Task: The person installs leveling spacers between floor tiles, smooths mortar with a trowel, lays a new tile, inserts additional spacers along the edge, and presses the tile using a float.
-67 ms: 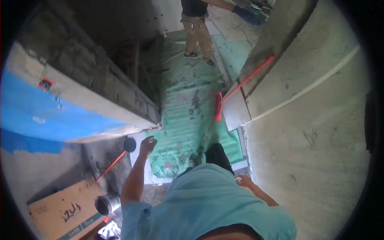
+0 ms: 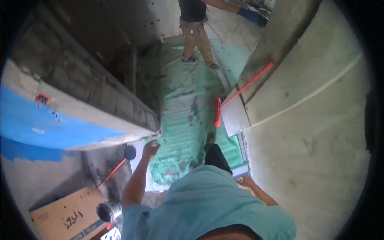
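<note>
My left hand [image 2: 151,149] hangs ahead of me over the edge of the green floor sheet [image 2: 176,140]. Its fingers are curled closed, and what they may hold is too small to make out. Low at my right side is my right hand [image 2: 247,183], also closed, with a small pale bit showing at the fingers that I cannot name. Neither hand touches the wall or the tools. One dark-trousered leg [image 2: 218,157] of mine is forward on the sheet.
A red broom [image 2: 218,112] leans by the right wall [image 2: 296,156]. Farther off stands a person [image 2: 194,34] wearing a dark blue glove. On the left are a blue-painted wall [image 2: 60,120], a cardboard box [image 2: 68,214], a dark bucket [image 2: 107,211] and a red-handled tool [image 2: 114,172].
My leg reaches slightly farther forward, with the shoe now showing on the sheet. The view has shifted a little; both hands stay closed.
</note>
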A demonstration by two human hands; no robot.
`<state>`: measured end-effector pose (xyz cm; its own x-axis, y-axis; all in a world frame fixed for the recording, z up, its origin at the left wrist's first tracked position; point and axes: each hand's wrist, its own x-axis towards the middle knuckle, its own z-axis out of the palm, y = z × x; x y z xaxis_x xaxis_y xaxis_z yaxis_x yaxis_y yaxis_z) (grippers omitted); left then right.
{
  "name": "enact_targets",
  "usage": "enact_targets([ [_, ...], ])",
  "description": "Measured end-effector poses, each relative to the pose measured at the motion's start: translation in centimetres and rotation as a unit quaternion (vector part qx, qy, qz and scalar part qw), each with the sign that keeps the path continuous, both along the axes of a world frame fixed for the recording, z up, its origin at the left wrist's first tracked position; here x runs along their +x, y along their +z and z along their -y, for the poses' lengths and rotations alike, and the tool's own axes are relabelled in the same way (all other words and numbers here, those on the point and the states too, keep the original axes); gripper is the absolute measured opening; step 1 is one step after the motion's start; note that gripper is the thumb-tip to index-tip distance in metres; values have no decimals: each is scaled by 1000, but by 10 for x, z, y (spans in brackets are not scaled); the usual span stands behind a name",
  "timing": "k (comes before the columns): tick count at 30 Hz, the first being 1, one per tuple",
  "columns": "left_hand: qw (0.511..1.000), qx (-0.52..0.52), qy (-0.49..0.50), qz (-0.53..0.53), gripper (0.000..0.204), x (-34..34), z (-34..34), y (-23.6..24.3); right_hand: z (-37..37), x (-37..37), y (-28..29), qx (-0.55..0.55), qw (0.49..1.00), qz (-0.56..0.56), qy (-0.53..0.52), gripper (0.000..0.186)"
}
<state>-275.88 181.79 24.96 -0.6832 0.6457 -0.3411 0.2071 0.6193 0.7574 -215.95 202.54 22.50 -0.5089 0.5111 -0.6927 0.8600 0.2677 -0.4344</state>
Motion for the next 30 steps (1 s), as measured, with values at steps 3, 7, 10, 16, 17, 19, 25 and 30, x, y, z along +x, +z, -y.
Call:
enact_targets([
  [3,994,-75,-84,10,54,2,-60,1,-81,-44,-44,58,994,-2,-90,29],
  [7,968,-193,-162,-3,64,-5,-104,-4,-214,-141,-92,70,992,-47,-94,20],
  [10,979,-178,-53,80,61,-6,-89,-5,-318,-265,-51,89,977,-192,-19,21],
  [16,972,-90,185,109,42,-60,-79,-45,-510,-461,-29,195,948,-242,64,21],
  [17,985,-72,150,40,44,-64,-68,-50,-525,-504,-6,146,941,-289,101,21],
  [19,953,-81,263,129,45,-74,-111,-31,-540,-574,50,90,930,-320,154,22],
  [25,977,-65,185,78,30,-135,-169,-91,-550,-705,71,-102,933,-345,24,16],
  [30,983,-183,-28,1,19,-258,-206,-153,-617,-765,29,-38,964,-258,51,17],
])
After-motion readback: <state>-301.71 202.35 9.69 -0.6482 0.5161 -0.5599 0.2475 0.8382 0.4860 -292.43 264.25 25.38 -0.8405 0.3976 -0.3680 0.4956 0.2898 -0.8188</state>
